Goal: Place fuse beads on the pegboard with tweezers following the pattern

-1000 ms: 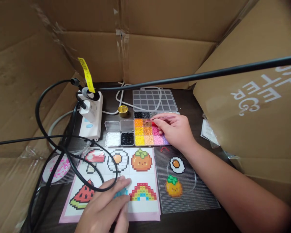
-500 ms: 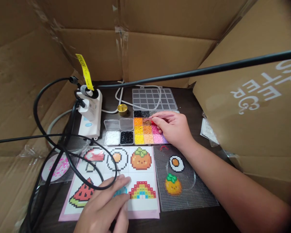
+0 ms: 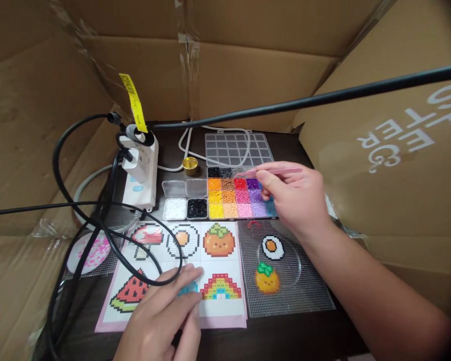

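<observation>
My right hand [image 3: 295, 193] pinches a pair of pink tweezers [image 3: 281, 171]. The tips reach over the compartmented bead box [image 3: 229, 217], near the grey and red compartments; whether they hold a bead is too small to tell. My left hand [image 3: 165, 311] lies with its fingers stretched out on the pattern sheet [image 3: 180, 321], beside the printed rainbow [image 3: 221, 287]. To the right of the sheet is a clear pegboard [image 3: 296, 301]. It carries a fried-egg bead piece [image 3: 273, 247], an orange persimmon bead piece [image 3: 267, 278] and a short curve of red beads [image 3: 254, 223].
Two small open boxes hold white beads [image 3: 175, 208] and black beads [image 3: 197, 208]. Behind them stands a gold tin [image 3: 190, 165]. A white power strip [image 3: 137, 188] and looping black cables [image 3: 116, 260] fill the left side. Cardboard walls [image 3: 263, 75] surround the table.
My right hand has moved right with the tweezers, from over the brown compartment to near the grey and red ones. More of the bead box shows. My left hand has stayed put.
</observation>
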{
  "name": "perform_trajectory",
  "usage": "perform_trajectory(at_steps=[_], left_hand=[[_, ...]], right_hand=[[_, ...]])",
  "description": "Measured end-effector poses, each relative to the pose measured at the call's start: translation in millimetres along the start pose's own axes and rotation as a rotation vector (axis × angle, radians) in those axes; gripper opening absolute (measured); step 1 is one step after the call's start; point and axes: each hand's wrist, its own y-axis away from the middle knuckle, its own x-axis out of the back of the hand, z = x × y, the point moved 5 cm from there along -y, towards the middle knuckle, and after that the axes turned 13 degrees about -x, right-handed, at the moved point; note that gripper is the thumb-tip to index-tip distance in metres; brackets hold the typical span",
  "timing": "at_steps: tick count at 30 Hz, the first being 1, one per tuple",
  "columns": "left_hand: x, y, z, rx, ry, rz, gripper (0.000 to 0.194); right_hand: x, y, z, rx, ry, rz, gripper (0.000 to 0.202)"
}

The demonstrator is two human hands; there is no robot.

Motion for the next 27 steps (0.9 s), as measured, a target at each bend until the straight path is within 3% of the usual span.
perform_trajectory(at_steps=[6,11,16,27], left_hand=[[0.6,1,2,0.016,0.024,0.012,0.022],[1.0,2,1,0.022,0.033,-0.002,0.022],[-1.5,4,1,0.029,0.026,-0.009,0.021],[-2.7,6,0,0.044,0.054,0.001,0.019]], right_hand=[[41,46,-25,0.066,-0.208,0.056,0.006],[62,69,7,-0.054,-0.041,0.105,0.005],[56,66,40,-0.135,0.153,0.097,0.012],[40,64,43,-0.161,0.204,0.02,0.013]])
